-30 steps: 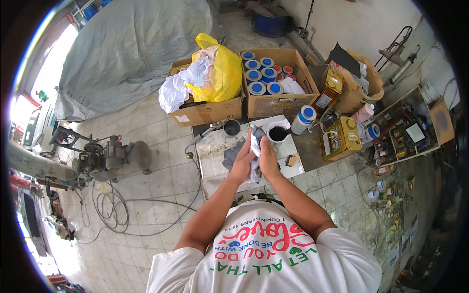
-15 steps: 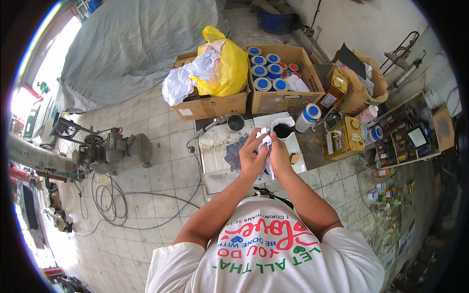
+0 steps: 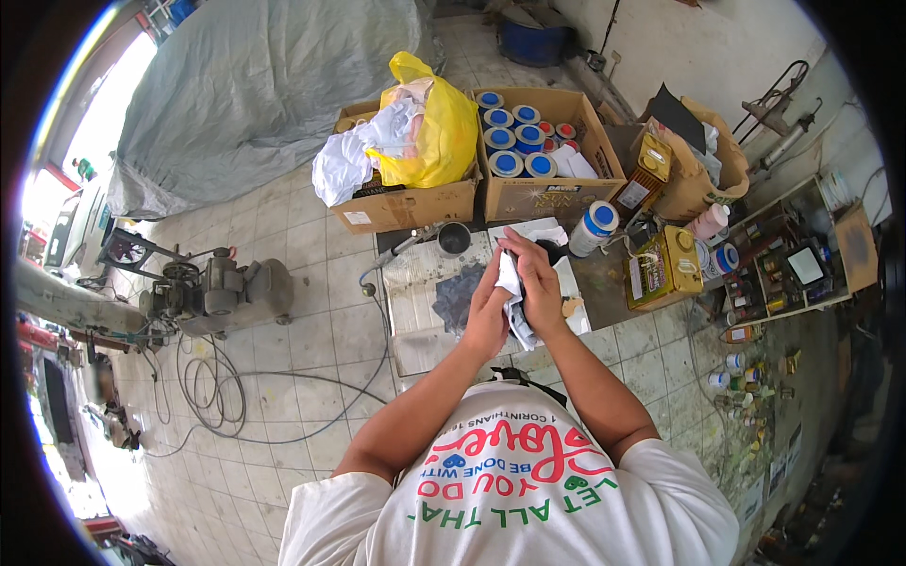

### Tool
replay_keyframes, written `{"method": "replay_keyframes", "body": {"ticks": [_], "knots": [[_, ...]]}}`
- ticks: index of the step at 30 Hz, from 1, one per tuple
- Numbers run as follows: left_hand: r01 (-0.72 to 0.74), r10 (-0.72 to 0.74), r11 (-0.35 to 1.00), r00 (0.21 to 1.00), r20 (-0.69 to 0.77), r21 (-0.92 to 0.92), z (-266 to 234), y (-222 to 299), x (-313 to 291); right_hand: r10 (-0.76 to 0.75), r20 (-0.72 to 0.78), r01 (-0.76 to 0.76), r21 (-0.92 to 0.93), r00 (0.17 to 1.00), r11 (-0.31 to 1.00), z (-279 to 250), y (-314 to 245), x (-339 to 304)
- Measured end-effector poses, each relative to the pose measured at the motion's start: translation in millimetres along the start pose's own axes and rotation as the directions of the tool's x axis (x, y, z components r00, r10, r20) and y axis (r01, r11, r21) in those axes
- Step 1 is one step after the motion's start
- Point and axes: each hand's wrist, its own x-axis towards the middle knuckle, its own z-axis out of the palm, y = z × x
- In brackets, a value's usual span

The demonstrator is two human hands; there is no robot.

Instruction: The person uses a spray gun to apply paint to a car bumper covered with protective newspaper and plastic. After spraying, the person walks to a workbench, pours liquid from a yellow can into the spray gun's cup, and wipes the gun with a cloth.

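Note:
A crumpled white rag (image 3: 511, 284) is pressed between my two hands above the cardboard-covered bench. My left hand (image 3: 488, 307) grips it from the left, fingers pointing away from me. On the other side my right hand (image 3: 540, 294) closes over it with bent fingers. Beyond my right hand stands a cup of dark liquid (image 3: 553, 249), mostly hidden by the hand. A spray gun's dark round cup (image 3: 454, 239) sits to the left, its handle joined to a hose. Beneath my hands lies the stained cardboard (image 3: 412, 325) with a dark grey patch.
Two cardboard boxes (image 3: 552, 204) stand behind the bench, one with blue- and red-lidded cans, one with a yellow bag (image 3: 444, 141). To the right are a blue-capped can (image 3: 595, 229), a gold tin (image 3: 664, 269) and a shelf (image 3: 783, 307). An air compressor (image 3: 222, 288) sits left, its hose (image 3: 302, 436) looping across the floor.
My hands have shifted their grip on the rag, and the fingers have straightened and lie flatter together. My right hand now covers more of the dark cup.

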Motion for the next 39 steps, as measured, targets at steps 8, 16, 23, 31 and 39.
{"method": "replay_keyframes", "body": {"ticks": [8,16,23,31,39], "knots": [[-0.172,0.217,0.954,0.961,-0.169,0.247,-10,5,5,0.156,-0.125,-0.162,-0.041,0.98,0.986,9,-3,-8],[0.24,-0.281,0.937,0.95,-0.139,-0.254,2,29,11,0.1,0.016,-0.101,0.26,0.995,0.96,-4,8,4],[-0.095,0.154,0.943,0.975,-0.163,0.32,-31,13,11,0.22,0.093,-0.231,0.128,0.971,0.965,0,17,11],[-0.253,0.327,0.699,0.945,0.017,0.669,-13,25,13,0.45,-0.251,-0.26,0.543,0.857,0.798,7,23,23],[-0.443,0.323,0.375,0.886,0.333,0.814,12,15,2,0.127,0.224,-0.187,0.272,0.966,0.944,32,4,1]]}}
